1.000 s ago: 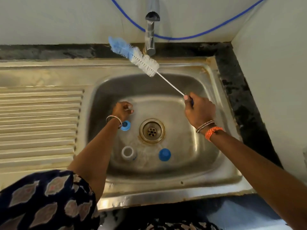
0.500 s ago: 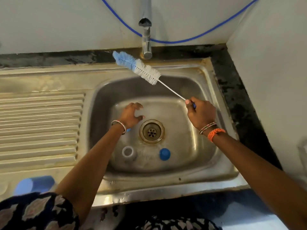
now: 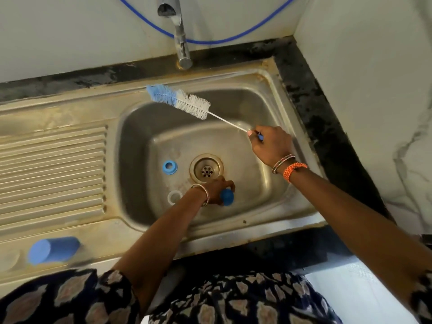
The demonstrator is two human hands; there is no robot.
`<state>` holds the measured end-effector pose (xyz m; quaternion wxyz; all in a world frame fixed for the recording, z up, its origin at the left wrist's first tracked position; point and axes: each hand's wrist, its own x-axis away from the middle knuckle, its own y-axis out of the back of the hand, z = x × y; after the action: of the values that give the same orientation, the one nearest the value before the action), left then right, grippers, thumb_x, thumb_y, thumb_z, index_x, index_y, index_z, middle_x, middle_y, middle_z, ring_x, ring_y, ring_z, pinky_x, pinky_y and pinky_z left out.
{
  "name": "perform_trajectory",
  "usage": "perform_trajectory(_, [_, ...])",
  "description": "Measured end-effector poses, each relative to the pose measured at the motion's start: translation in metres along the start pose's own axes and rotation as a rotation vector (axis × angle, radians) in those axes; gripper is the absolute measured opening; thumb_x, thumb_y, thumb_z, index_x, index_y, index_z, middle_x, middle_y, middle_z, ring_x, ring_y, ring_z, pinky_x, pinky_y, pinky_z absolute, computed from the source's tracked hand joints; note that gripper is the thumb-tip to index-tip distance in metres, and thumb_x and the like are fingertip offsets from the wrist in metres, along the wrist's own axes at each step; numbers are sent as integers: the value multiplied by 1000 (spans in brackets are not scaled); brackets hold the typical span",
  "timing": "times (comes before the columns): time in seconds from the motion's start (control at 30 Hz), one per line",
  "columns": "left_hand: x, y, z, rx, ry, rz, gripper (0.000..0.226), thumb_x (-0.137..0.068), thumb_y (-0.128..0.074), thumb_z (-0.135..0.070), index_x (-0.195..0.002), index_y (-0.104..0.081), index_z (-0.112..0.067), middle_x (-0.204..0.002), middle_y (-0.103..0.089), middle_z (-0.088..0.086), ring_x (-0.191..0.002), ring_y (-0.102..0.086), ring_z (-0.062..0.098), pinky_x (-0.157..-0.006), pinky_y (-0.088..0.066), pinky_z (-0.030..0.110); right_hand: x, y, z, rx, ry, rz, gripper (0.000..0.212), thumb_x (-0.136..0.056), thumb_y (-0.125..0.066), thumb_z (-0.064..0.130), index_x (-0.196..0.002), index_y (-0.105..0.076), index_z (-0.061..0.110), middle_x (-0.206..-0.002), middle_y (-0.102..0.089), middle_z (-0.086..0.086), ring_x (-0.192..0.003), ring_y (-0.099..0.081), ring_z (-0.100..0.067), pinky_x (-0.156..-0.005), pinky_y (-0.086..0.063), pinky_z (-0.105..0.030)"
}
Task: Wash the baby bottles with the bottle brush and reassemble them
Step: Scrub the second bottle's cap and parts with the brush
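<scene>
The left hand [image 3: 216, 191] reaches the blue cap [image 3: 227, 197] on the sink [image 3: 268, 188] floor just before the drain, fingers seemingly curled around it, while the right hand [image 3: 271, 143] grips the bottle brush [image 3: 184, 102], its long axis pointing up-left, well away from the cap.

The single head camera is looking steeply down from above, close over the steel sink [image 3: 140, 118]. It is facing the back wall, taking in the tap [image 3: 181, 40] at the top edge.
</scene>
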<state>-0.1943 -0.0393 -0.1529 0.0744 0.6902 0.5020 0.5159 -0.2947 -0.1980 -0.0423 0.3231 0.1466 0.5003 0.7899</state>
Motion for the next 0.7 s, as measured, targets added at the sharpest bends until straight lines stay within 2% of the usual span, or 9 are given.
perform_trajectory(0.07, [-3, -3, 0, 147, 2, -120, 55, -78, -75, -12, -126, -49, -12, -117, -56, 17, -102, -56, 30, -83, -45, 36, -2, 1, -3, 10, 0, -9, 28, -93, -49, 34, -81, -64, 14, -67, -60, -3, -68, -57, -30, -58, -40, -31])
perform_trajectory(0.13, [-1, 1, -1, 415, 40, -247, 45, -82, -73, -16, -120, -51, -9, -105, -61, 14, -88, -56, 23, -72, -47, 29, -5, 5, -8, 41, 0, -31, 29, -92, -50, 37, -79, -64, 16, -71, -65, -8, -71, -59, -33, -59, -38, -31])
perform_trajectory(0.23, [17, 19, -8, 1094, 145, -514, 23, -90, -65, -26, -104, -56, -10, -90, -56, 5, -76, -54, 15, -55, -49, 19, -5, 16, -8, 54, 11, -80, 28, -90, -52, 37, -69, -57, 19, -69, -63, -8, -73, -58, -34, -59, -30, -29])
perform_trajectory(0.3, [29, 36, -8, 1573, 152, -644, 21, -91, -62, -30, -100, -57, -11, -87, -59, 7, -68, -57, 14, -57, -51, 23, -1, 21, -5, 35, 25, -107, 28, -91, -53, 36, -68, -58, 20, -66, -61, -5, -72, -58, -33, -59, -29, -29])
perform_trajectory(0.37, [46, 50, -4, 1891, 89, -711, 27, -93, -57, -35, -104, -57, -10, -88, -64, 8, -72, -63, 15, -62, -56, 24, 6, 22, -1, 38, 50, -135, 30, -90, -53, 37, -68, -60, 18, -64, -61, -4, -70, -59, -34, -57, -31, -28])
perform_trajectory(0.43, [62, 66, 0, 2097, 9, -746, 40, -95, -48, -44, -104, -57, -6, -80, -63, 9, -71, -63, 16, -66, -57, 26, 13, 24, 3, 64, 90, -172, 32, -89, -50, 40, -73, -66, 17, -66, -65, -6, -69, -60, -35, -55, -34, -29])
perform_trajectory(0.53, [88, 91, 5, 2331, -34, -850, 48, -94, -40, -47, -90, -55, -1, -67, -54, 9, -62, -54, 18, -68, -54, 33, 23, 30, 8, 33, 187, -279, 30, -83, -51, 38, -87, -75, 21, -73, -69, -8, -71, -64, -36, -57, -44, -32])
perform_trajectory(0.63, [115, 113, 12, 2434, -74, -944, 46, -94, -37, -45, -77, -50, -4, -64, -46, 8, -57, -45, 17, -62, -54, 35, 31, 41, 12, -40, 293, -374, 19, -79, -60, 26, -89, -76, 20, -71, -68, -4, -66, -65, -30, -54, -41, -26])
perform_trajectory(0.7, [130, 123, 17, 2476, -133, -1016, 48, -94, -36, -47, -75, -49, -4, -59, -47, 8, -56, -45, 17, -57, -53, 30, 33, 47, 10, -75, 309, -395, 20, -80, -61, 25, -92, -76, 20, -75, -69, -2, -67, -65, -26, -55, -43, -25])
